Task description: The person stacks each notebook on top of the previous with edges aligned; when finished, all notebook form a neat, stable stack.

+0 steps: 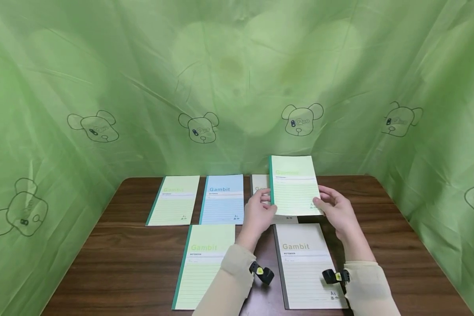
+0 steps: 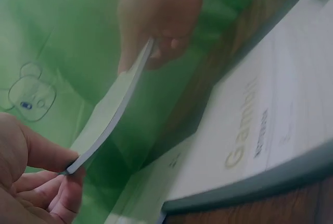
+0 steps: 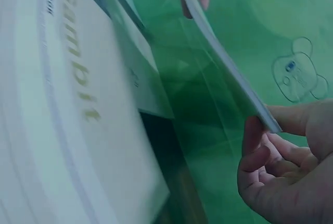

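A green notebook [image 1: 294, 184] is held up off the table by both hands, tilted, in front of a grey notebook [image 1: 260, 182] that it partly covers. The left hand [image 1: 257, 215] pinches its left edge, thumb on the front; the right hand [image 1: 337, 210] pinches its lower right edge. In the left wrist view the left hand [image 2: 39, 174] grips one edge of the raised notebook [image 2: 112, 109]. The right wrist view has the right hand [image 3: 291, 156] pinching the other edge of the notebook [image 3: 229, 67].
On the brown table [image 1: 114, 245] lie a green notebook [image 1: 174, 202] and a blue notebook [image 1: 222, 202] at the back. Nearer are another green notebook [image 1: 205, 259], partly under the left sleeve, and a grey one [image 1: 304, 267]. Green curtains [image 1: 237, 87] surround the table.
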A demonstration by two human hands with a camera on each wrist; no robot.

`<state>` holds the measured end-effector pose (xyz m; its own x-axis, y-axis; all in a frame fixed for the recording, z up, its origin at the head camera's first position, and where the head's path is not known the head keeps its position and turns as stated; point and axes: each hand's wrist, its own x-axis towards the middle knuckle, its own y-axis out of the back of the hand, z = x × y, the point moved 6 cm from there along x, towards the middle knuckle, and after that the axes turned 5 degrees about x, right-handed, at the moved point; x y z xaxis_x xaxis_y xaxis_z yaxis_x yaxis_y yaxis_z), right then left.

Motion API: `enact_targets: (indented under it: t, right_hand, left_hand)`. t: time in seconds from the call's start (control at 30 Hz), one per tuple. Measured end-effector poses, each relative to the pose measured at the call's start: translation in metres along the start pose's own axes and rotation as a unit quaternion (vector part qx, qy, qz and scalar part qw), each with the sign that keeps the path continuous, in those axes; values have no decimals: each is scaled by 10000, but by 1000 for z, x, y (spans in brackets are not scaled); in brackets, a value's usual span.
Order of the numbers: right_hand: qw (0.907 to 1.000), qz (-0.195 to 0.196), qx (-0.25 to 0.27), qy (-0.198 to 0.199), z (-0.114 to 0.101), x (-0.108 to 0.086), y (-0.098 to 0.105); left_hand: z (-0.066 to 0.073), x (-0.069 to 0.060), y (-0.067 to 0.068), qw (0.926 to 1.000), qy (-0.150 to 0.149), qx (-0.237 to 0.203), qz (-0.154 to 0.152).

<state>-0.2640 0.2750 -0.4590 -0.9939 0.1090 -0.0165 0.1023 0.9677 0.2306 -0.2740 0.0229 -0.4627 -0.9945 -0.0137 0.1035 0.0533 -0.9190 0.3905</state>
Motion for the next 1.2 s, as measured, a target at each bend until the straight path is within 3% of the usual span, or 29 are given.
enact_targets:
  t: [0.37, 0.53, 0.87, 1.2]
  right_hand:
    - [9983, -440, 297, 220, 9, 3, -34]
    - [9964, -783, 212, 236, 18, 7, -45]
    - [9921, -1178, -90, -419, 35, 1, -61]
    - [9936, -1018, -136, -463, 35, 3, -60]
  left_hand:
    - [-21, 10, 31, 9961, -66, 774, -409]
    - [-32, 12, 33, 9933, 48, 986, -597]
    - [-44, 10, 34, 9863, 540, 1278, -891]
    - [-45, 10, 39, 9848, 719, 1401, -733]
